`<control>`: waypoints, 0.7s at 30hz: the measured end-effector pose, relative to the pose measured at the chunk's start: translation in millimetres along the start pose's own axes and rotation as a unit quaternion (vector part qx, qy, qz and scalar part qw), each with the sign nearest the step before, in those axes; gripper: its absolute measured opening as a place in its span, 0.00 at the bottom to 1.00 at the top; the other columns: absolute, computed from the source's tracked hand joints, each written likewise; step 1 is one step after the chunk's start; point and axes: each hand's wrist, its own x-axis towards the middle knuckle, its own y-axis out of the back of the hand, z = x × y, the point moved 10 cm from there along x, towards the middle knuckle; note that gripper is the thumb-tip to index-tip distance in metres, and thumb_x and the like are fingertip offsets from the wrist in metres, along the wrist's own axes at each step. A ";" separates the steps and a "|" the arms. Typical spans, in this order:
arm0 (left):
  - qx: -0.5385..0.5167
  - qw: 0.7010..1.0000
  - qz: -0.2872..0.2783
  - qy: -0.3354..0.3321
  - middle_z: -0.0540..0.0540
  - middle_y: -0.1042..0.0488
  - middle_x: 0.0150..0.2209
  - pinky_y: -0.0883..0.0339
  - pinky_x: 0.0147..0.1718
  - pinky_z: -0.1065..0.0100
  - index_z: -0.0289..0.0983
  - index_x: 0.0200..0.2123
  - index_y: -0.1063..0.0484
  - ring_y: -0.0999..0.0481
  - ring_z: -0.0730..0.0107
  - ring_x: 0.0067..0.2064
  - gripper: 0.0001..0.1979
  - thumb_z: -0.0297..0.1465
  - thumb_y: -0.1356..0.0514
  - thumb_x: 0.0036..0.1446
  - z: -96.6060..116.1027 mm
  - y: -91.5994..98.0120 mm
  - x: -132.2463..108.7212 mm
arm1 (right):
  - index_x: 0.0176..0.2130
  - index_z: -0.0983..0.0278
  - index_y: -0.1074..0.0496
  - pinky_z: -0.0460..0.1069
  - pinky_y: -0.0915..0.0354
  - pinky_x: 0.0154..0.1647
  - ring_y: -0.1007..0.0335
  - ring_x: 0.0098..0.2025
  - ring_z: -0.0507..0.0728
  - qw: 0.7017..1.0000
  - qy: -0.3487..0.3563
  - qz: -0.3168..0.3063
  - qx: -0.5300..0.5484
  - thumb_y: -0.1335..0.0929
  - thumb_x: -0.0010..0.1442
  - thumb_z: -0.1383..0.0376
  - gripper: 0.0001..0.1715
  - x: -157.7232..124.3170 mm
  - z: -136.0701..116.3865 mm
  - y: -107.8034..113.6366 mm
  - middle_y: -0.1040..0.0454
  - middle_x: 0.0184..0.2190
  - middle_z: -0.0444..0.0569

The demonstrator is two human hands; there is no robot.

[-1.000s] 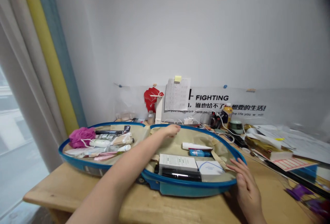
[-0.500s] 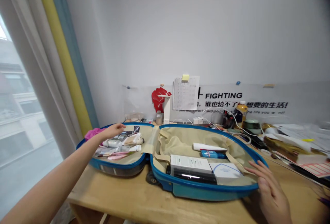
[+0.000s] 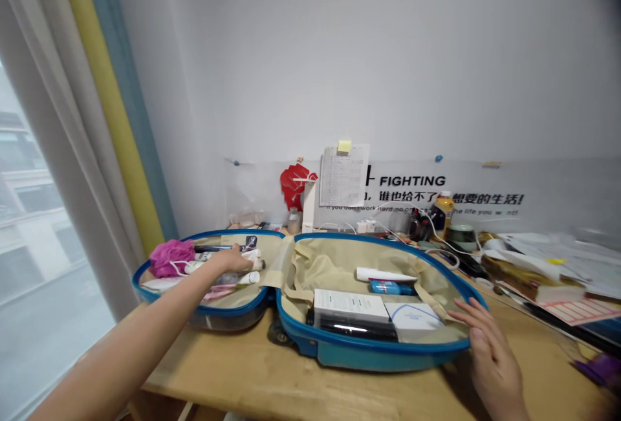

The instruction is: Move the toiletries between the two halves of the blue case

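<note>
While the left hand (image 3: 235, 258) reaches down among the toiletries (image 3: 251, 277) in the left half of the suitcase, its fingertips are hidden, so I cannot tell whether they are apart or clamped on anything. The right hand (image 3: 495, 350) is at the right end of the rim, its fingers slightly apart and nearly straight across the edge; how firmly they touch it is unclear. The suitcase (image 3: 388, 357) lies opened flat, blue-rimmed and beige-lined, a small black wheel (image 3: 280, 333) by its hinge. A pink mesh puff (image 3: 172, 257) sits at the far left of the toiletries. In the right half, a white tube (image 3: 385, 275) and a blue bottle (image 3: 388, 288) lie beyond two white boxes (image 3: 350, 304) and a glossy black cylinder (image 3: 356, 328) along the near side. Under everything is a pale wooden table (image 3: 291, 385), crowded on the right with loose papers (image 3: 533, 249), a green cup (image 3: 460, 237) and a yellow-and-dark bottle (image 3: 442, 211). On the plain grey-white wall (image 3: 388, 52) at the far side hangs a banner reading FIGHTING (image 3: 412, 182), with a red fist (image 3: 294, 187) and a printed sheet (image 3: 343, 175). At left, a grey, yellow and blue curtain (image 3: 77, 117) borders a bright window (image 3: 29, 227).
</note>
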 end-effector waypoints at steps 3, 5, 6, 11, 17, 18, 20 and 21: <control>0.000 1.000 0.011 0.000 0.25 0.25 0.46 0.34 0.40 0.57 0.27 0.54 0.37 0.24 0.38 0.46 0.39 0.42 0.37 0.40 6.0 9.8 -4.1 | 0.36 0.61 0.25 0.65 0.40 0.57 0.37 0.59 0.66 1.000 0.008 -0.003 0.003 0.43 0.63 0.49 0.26 -0.8 -0.4 -0.3 0.25 0.45 0.55; -0.004 0.999 0.037 -0.010 0.23 0.28 0.50 0.35 0.44 0.55 0.27 0.55 0.39 0.27 0.36 0.51 0.38 0.42 0.39 0.42 15.0 25.4 -9.6 | 0.37 0.62 0.25 0.65 0.40 0.57 0.37 0.59 0.67 1.000 0.011 -0.001 0.005 0.43 0.63 0.50 0.26 -1.1 -0.4 0.3 0.25 0.45 0.56; -0.007 0.998 0.052 -0.020 0.22 0.30 0.52 0.37 0.47 0.53 0.27 0.56 0.40 0.30 0.34 0.53 0.38 0.42 0.39 0.43 22.6 34.2 -13.7 | 0.37 0.62 0.25 0.65 0.40 0.57 0.37 0.59 0.66 1.000 0.012 0.000 0.005 0.43 0.63 0.50 0.26 -1.1 -0.3 0.3 0.25 0.45 0.56; -0.056 0.979 0.051 -0.187 0.31 0.33 0.56 0.40 0.53 0.56 0.33 0.58 0.43 0.34 0.43 0.58 0.38 0.40 0.38 0.44 113.3 45.2 -58.2 | 0.36 0.62 0.25 0.64 0.38 0.55 0.35 0.57 0.66 1.000 0.020 0.005 0.005 0.43 0.64 0.50 0.26 -0.3 -1.7 0.9 0.24 0.44 0.55; -0.109 0.884 -0.070 -0.449 0.43 0.30 0.53 0.34 0.49 0.65 0.43 0.56 0.38 0.29 0.55 0.54 0.37 0.39 0.32 0.41 260.3 -33.3 -151.2 | 0.35 0.62 0.25 0.64 0.38 0.54 0.35 0.57 0.66 0.999 0.030 0.009 0.006 0.43 0.64 0.50 0.26 0.3 -4.3 1.5 0.24 0.43 0.55; -0.108 0.872 -0.082 -0.470 0.42 0.29 0.52 0.34 0.49 0.63 0.43 0.54 0.36 0.30 0.54 0.54 0.36 0.39 0.31 0.40 278.2 -48.7 -161.3 | 0.35 0.62 0.25 0.64 0.38 0.54 0.35 0.57 0.66 1.000 0.030 0.009 0.006 0.43 0.64 0.50 0.26 0.3 -4.4 1.5 0.24 0.43 0.55; -0.096 0.856 -0.099 -0.499 0.38 0.29 0.49 0.34 0.50 0.57 0.40 0.52 0.35 0.30 0.48 0.54 0.34 0.38 0.30 0.40 307.3 -77.1 -174.8 | 0.36 0.62 0.25 0.64 0.38 0.54 0.35 0.57 0.66 1.000 0.029 0.007 0.004 0.43 0.64 0.50 0.26 0.2 -4.6 1.3 0.24 0.43 0.55; -0.087 0.852 -0.105 -0.506 0.37 0.29 0.49 0.34 0.50 0.55 0.39 0.51 0.34 0.30 0.46 0.53 0.33 0.37 0.30 0.40 318.4 -89.3 -178.7 | 0.36 0.63 0.25 0.64 0.38 0.54 0.35 0.57 0.66 1.000 0.030 0.006 0.004 0.43 0.64 0.51 0.26 0.0 -4.9 1.4 0.24 0.44 0.56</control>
